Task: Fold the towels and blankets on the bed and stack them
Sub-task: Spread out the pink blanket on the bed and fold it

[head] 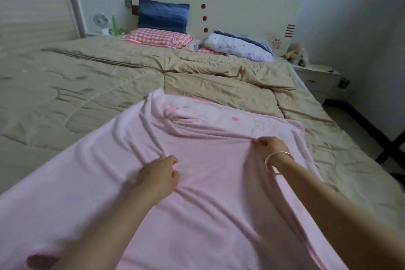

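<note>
A large pale pink blanket [210, 193] lies spread over the near part of the bed, its far end bunched and showing faint printed patterns. My left hand [158, 173] pinches a fold of the pink blanket near its middle. My right hand [270, 144], with a silver bangle on the wrist, grips the same raised fold further right. The fabric is pulled taut between both hands. A folded white floral blanket [238, 47] rests at the head of the bed, right of the pillows.
A tan quilt [109, 76] covers the bed. A pink checked pillow [157, 37] and a blue pillow [163, 17] lean by the headboard. A white nightstand [317, 79] stands at the right, a small fan [101, 22] at the left.
</note>
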Demonstrator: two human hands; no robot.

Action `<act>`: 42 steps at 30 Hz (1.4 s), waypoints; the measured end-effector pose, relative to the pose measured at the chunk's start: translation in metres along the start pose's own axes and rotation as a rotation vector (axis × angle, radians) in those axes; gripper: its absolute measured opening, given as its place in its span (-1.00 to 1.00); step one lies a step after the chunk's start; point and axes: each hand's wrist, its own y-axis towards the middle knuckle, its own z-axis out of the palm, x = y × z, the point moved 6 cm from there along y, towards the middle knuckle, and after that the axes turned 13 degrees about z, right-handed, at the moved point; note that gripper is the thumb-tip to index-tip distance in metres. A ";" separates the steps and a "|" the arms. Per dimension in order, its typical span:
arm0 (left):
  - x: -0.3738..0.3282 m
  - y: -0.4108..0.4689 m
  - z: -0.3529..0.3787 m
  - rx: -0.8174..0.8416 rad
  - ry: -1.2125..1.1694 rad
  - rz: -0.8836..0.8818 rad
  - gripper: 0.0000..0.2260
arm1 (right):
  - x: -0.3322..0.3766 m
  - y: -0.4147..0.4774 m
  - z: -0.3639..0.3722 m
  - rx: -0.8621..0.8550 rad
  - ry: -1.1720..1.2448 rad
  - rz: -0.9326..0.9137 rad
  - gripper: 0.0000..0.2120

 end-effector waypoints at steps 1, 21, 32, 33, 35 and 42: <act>0.002 0.001 0.001 0.026 0.005 -0.025 -0.64 | -0.014 0.014 -0.010 -0.005 -0.002 0.054 -0.69; -0.077 0.131 0.017 -0.295 -0.015 0.111 -0.51 | 0.067 -0.010 0.059 1.337 0.963 0.185 -0.16; -0.089 0.137 0.085 0.142 0.186 0.064 -0.07 | -0.012 0.136 -0.026 0.551 1.754 0.462 -0.80; -0.088 0.139 0.086 0.149 0.176 0.056 -0.07 | -0.028 0.154 -0.037 0.443 1.796 0.488 -0.82; -0.088 0.141 0.085 0.169 0.165 0.050 -0.10 | -0.056 0.180 -0.058 0.253 1.751 0.467 -0.84; -0.102 0.160 0.074 0.147 0.080 0.034 -0.35 | -0.065 0.196 -0.017 0.285 0.616 0.454 -0.80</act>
